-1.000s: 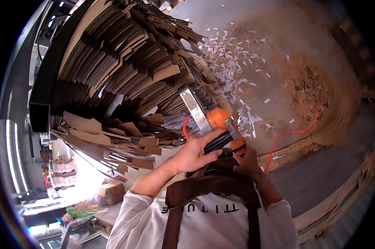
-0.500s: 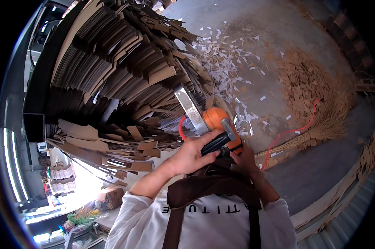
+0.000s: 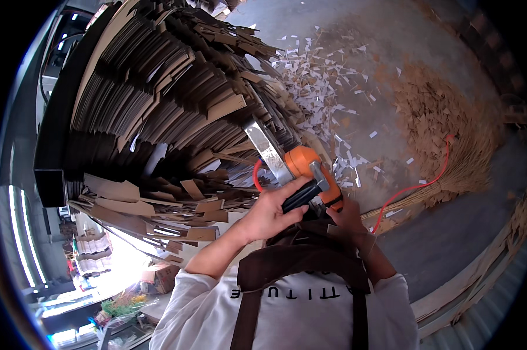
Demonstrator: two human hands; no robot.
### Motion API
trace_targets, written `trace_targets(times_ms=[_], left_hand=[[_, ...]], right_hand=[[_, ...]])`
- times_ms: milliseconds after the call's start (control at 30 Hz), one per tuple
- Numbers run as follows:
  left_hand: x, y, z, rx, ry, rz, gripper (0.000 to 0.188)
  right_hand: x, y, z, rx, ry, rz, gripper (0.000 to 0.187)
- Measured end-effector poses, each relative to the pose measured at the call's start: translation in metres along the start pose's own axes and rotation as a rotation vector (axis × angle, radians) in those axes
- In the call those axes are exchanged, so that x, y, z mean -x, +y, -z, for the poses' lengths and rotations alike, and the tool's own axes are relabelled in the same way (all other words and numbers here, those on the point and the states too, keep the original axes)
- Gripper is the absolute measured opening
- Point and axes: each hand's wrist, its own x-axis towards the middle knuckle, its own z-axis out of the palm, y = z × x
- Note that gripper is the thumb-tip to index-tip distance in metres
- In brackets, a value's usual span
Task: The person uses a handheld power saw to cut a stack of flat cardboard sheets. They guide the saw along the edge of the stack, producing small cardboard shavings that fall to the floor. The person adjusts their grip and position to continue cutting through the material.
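An orange handheld air tool (image 3: 301, 161) with a long silver metal guard (image 3: 268, 153) is in front of my body. My left hand (image 3: 267, 212) is closed around its black side handle (image 3: 301, 196). At the orange rear end, my right hand (image 3: 348, 216) is wrapped around the grip, its fingers partly hidden. The guard's far end is right by the edges of a tall stack of cut brown cardboard sheets (image 3: 173, 111). Whether it touches them, I cannot tell. Part of a red hose (image 3: 256, 177) curves beside the guard.
Loose cardboard pieces (image 3: 117, 207) jut from the stack's near side. White paper scraps (image 3: 316, 87) litter the concrete floor. To the right, a straw broom (image 3: 465, 166) lies by a heap of brown scraps (image 3: 430, 108), and a red hose (image 3: 403, 189) crosses the broom.
The whole view has shifted slightly. Both hands keep their hold on the air tool, which stays at nearly the same place beside the cardboard.
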Motion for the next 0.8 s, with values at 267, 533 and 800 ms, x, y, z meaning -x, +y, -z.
trace_targets(times_ms=[267,533,800], left_hand=[[0.001,-0.016,-0.023,0.032,-0.010,-0.042,0.058],[0.001,-0.011,-0.014,0.003,0.037,0.001,0.055],[0.004,-0.021,-0.029,0.087,0.000,0.037,0.057]], right_hand=[[0.032,0.009,0.011,0.048,-0.041,-0.018,0.043],[0.004,0.013,0.004,-0.018,0.010,0.071,0.040],[0.027,0.015,0.012,0.016,-0.007,0.072,0.039]])
